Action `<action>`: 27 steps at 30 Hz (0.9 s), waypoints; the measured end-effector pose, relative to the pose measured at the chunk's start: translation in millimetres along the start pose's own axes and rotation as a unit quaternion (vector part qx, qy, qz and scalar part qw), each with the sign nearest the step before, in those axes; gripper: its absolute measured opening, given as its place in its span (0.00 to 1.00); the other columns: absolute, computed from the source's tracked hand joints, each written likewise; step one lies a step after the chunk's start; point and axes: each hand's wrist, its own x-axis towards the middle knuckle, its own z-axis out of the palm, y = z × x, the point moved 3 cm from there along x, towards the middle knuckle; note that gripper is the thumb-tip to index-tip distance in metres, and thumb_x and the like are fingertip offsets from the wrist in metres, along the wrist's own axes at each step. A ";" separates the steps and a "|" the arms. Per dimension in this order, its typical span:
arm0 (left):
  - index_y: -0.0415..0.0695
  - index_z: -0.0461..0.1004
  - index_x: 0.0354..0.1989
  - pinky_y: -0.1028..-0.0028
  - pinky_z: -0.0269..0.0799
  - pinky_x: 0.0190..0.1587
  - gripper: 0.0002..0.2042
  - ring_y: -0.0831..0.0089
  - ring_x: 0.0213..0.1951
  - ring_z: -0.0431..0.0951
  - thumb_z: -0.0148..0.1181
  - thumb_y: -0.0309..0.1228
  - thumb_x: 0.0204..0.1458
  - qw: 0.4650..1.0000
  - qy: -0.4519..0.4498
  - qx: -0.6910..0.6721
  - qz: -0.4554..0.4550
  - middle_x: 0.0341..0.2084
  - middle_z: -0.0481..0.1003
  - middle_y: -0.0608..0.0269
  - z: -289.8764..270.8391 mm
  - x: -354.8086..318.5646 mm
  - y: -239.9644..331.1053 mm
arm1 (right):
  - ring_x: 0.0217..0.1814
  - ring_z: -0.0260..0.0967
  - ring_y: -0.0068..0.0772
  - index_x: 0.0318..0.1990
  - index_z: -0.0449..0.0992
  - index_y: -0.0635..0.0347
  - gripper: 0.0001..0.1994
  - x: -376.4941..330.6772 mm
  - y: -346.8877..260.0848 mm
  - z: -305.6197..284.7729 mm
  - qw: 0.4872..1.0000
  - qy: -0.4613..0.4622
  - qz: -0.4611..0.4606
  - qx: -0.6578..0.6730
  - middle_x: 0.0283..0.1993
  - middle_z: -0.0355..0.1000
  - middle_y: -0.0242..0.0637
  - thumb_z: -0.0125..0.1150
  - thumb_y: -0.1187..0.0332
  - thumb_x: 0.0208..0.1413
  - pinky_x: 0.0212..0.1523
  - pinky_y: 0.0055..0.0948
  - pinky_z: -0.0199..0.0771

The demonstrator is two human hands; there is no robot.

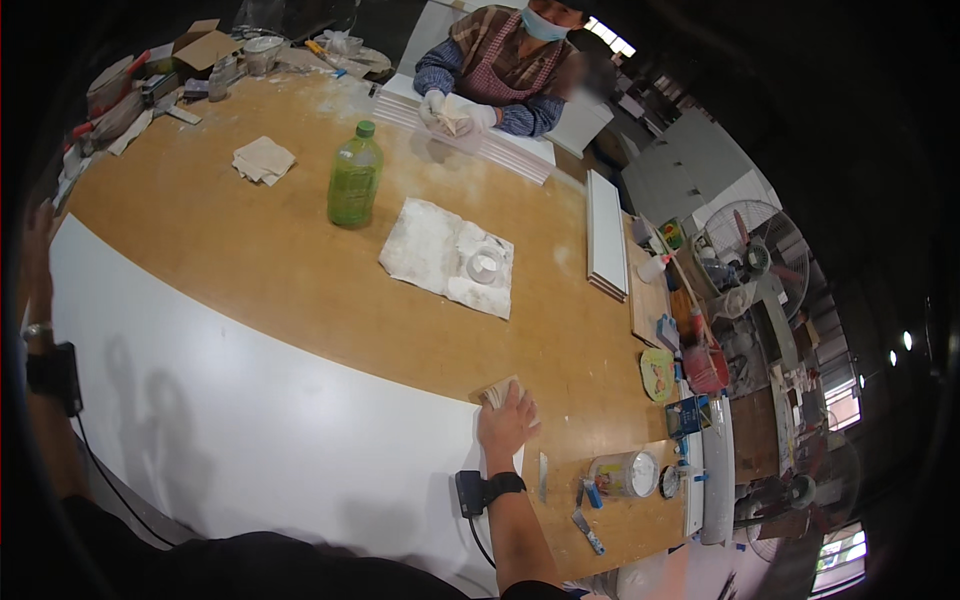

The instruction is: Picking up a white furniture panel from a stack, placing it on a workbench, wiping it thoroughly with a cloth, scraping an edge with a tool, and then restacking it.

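Brown tabletop (230, 240), right hand (508, 422) on pad (493, 391) at panel (270, 420) corner, bottle (355, 182) apart

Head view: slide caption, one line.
Right hand holding a tan sheet at the edge of a white panel, left hand near its other end; green bottle and co-worker beyond.

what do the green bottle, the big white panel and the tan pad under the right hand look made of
Green bottle: probably plastic, glossy and see-through, with highlights.
White panel: likely painted or laminated board, satin, showing soft sheen; its core is unclear.
Tan pad: perhaps paper or abrasive sheet, matte; the right hand covers most of it.
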 end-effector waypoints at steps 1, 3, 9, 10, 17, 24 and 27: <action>0.37 0.60 0.55 0.75 0.63 0.43 0.20 0.74 0.37 0.68 0.49 0.30 0.53 0.995 -0.055 0.078 -0.026 0.35 0.70 0.62 3.6 -16.4 -48.3 | 0.67 0.45 0.48 0.60 0.59 0.47 0.33 -1.4 0.7 0.5 1.000 -0.003 -0.009 -0.003 0.64 0.50 0.45 0.60 0.56 0.44 0.62 0.59 0.38; 0.37 0.66 0.52 0.73 0.62 0.53 0.18 0.72 0.47 0.70 0.48 0.33 0.55 0.977 -0.168 0.133 -0.015 0.44 0.72 0.57 58.1 -88.8 -142.3 | 0.66 0.45 0.48 0.60 0.58 0.48 0.32 -2.2 -0.2 7.6 1.000 -0.002 0.000 -0.005 0.64 0.50 0.45 0.59 0.56 0.44 0.62 0.59 0.38; 0.39 0.69 0.40 0.60 0.59 0.53 0.16 0.53 0.45 0.67 0.54 0.35 0.46 0.868 -0.442 0.228 0.014 0.40 0.69 0.50 215.9 -287.9 -57.2 | 0.66 0.45 0.47 0.60 0.57 0.48 0.31 -2.6 11.8 8.5 0.999 0.000 -0.007 -0.033 0.64 0.50 0.46 0.58 0.58 0.46 0.61 0.60 0.40; 0.40 0.69 0.44 0.56 0.49 0.59 0.17 0.57 0.53 0.63 0.51 0.36 0.48 0.847 -0.450 0.278 0.060 0.46 0.67 0.51 222.2 -304.5 -44.0 | 0.66 0.46 0.47 0.61 0.56 0.48 0.32 -0.4 17.8 7.9 0.999 0.011 -0.006 -0.043 0.64 0.51 0.46 0.57 0.59 0.46 0.61 0.60 0.41; 0.36 0.62 0.52 0.56 0.39 0.64 0.20 0.56 0.62 0.51 0.46 0.31 0.50 0.865 -0.362 0.338 0.077 0.56 0.59 0.50 214.0 -317.7 -59.0 | 0.66 0.47 0.47 0.61 0.56 0.47 0.32 1.9 8.8 12.3 0.998 0.014 -0.013 -0.058 0.63 0.52 0.45 0.57 0.61 0.46 0.60 0.60 0.41; 0.36 0.58 0.55 0.58 0.34 0.65 0.23 0.54 0.65 0.44 0.46 0.28 0.49 0.863 -0.275 0.424 -0.004 0.59 0.55 0.49 218.1 -310.1 -62.4 | 0.66 0.46 0.45 0.60 0.58 0.47 0.32 1.9 8.8 8.3 0.999 0.008 0.000 -0.042 0.63 0.52 0.43 0.59 0.59 0.44 0.61 0.59 0.42; 0.36 0.57 0.56 0.58 0.33 0.65 0.24 0.53 0.65 0.43 0.46 0.28 0.48 0.870 -0.251 0.424 -0.015 0.59 0.54 0.48 228.6 -316.4 -70.4 | 0.66 0.46 0.45 0.59 0.58 0.47 0.32 -0.4 10.9 5.2 0.999 0.002 0.029 -0.038 0.63 0.52 0.43 0.59 0.60 0.44 0.61 0.59 0.41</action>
